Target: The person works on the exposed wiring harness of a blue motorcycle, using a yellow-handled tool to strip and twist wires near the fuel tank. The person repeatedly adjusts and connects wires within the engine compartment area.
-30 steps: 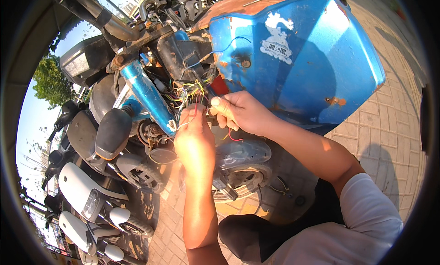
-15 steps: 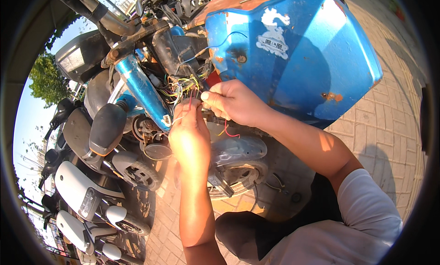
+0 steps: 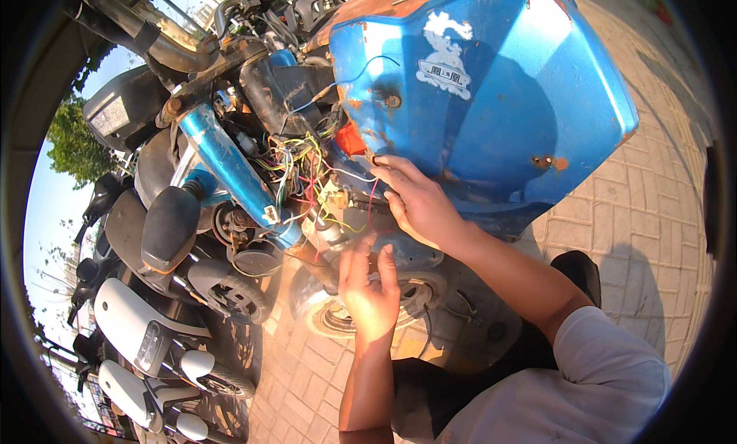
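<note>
At far left, a white scooter (image 3: 127,309). Next, a blue tube (image 3: 228,167), its long axis slanting from upper left to lower right. Just right of it, the wire bundle (image 3: 303,156) spreads below a black housing (image 3: 288,91), which hides its upper roots; the strands fan mainly downward and rightward, and individual ends are hard to make out. Below the wires, the left hand (image 3: 370,290) points upward, thumb parted from loosely extended fingers, nothing visibly held; it covers part of a wheel (image 3: 326,319). The right hand (image 3: 422,206) points up and left, fingers extended, thumb apart; whether it touches the adjacent white wire (image 3: 353,172) cannot be told. At right, a blue panel (image 3: 491,114), cut off at the top.
</note>
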